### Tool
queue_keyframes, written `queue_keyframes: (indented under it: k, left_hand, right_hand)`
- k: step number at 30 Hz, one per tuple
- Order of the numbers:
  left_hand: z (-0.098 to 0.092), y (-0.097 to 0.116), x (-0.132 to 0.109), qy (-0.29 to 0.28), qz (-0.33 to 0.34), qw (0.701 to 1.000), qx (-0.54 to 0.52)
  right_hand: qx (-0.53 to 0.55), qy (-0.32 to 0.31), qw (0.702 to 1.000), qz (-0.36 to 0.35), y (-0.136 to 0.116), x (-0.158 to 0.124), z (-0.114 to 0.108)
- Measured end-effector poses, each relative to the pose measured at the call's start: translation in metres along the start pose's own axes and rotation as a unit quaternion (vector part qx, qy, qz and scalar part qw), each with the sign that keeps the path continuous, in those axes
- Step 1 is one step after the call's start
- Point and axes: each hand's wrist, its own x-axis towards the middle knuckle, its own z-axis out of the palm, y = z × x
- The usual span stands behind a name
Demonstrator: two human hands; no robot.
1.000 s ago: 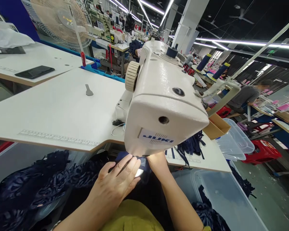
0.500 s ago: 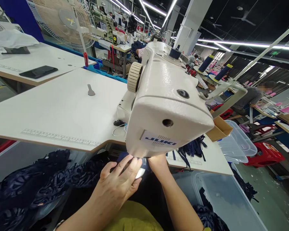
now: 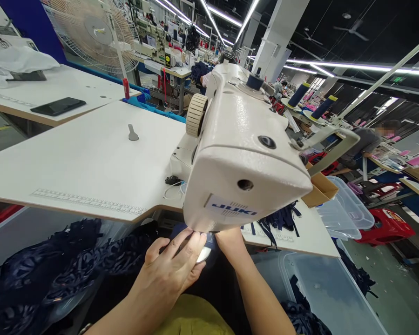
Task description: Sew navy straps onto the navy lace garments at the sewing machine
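Under the near sewing machine, the left hand and the right hand, whose hidden fingers I cannot judge, flank navy fabric, pinched by the left's fingers and seemingly mid-stitch, calling next for steady guiding.

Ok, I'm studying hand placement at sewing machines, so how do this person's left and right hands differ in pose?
The left hand shows its back and much of its fingers; the right hand has its fingers hidden by the machine head.
The left forearm slants in from the lower left; the right forearm from the lower right.
Both are bare and close to the navy fabric.
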Motion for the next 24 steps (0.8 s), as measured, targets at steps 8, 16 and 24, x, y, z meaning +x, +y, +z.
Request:
queue_keyframes:
  k: [8,16,24]
  left_hand:
    - [-0.0020,0.0017,-0.0024,0.005,-0.010,1.000,0.004]
    - [-0.0060,-0.0009,-0.0030,-0.010,-0.003,1.000,-0.008]
    - [-0.0035,-0.0029,-0.0057,-0.018,0.020,0.999,-0.017]
  right_hand:
    - [-0.006,-0.012,1.000,0.017,0.0011,-0.0037,0.0003]
    - [0.018,0.000,1.000,0.012,-0.0025,-0.0041,0.0026]
    - [0.012,0.040,0.998,0.048,0.0014,-0.0069,0.0051]
